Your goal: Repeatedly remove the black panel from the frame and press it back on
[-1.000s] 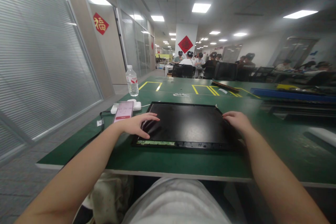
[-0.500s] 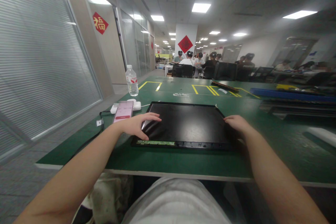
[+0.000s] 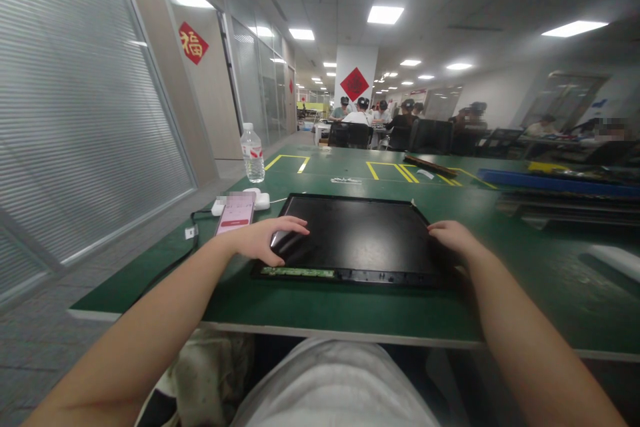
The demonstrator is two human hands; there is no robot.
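Note:
A black display panel (image 3: 355, 230) lies flat on the green table before me, with a strip of green circuit board (image 3: 299, 273) along the left part of its near edge. My left hand (image 3: 263, 239) rests over the panel's left edge, thumb and fingers spread apart on its dark surface. At the right edge, my right hand (image 3: 453, 238) has its fingers pressed together on the frame; its underside is hidden.
Left of the panel, a phone (image 3: 237, 212) leans by a white power strip (image 3: 260, 199). A water bottle (image 3: 253, 155) stands behind them. Yellow tape and a dark brush-like bar (image 3: 429, 165) are farther back. Long blue and dark strips (image 3: 555, 180) lie right. People sit beyond.

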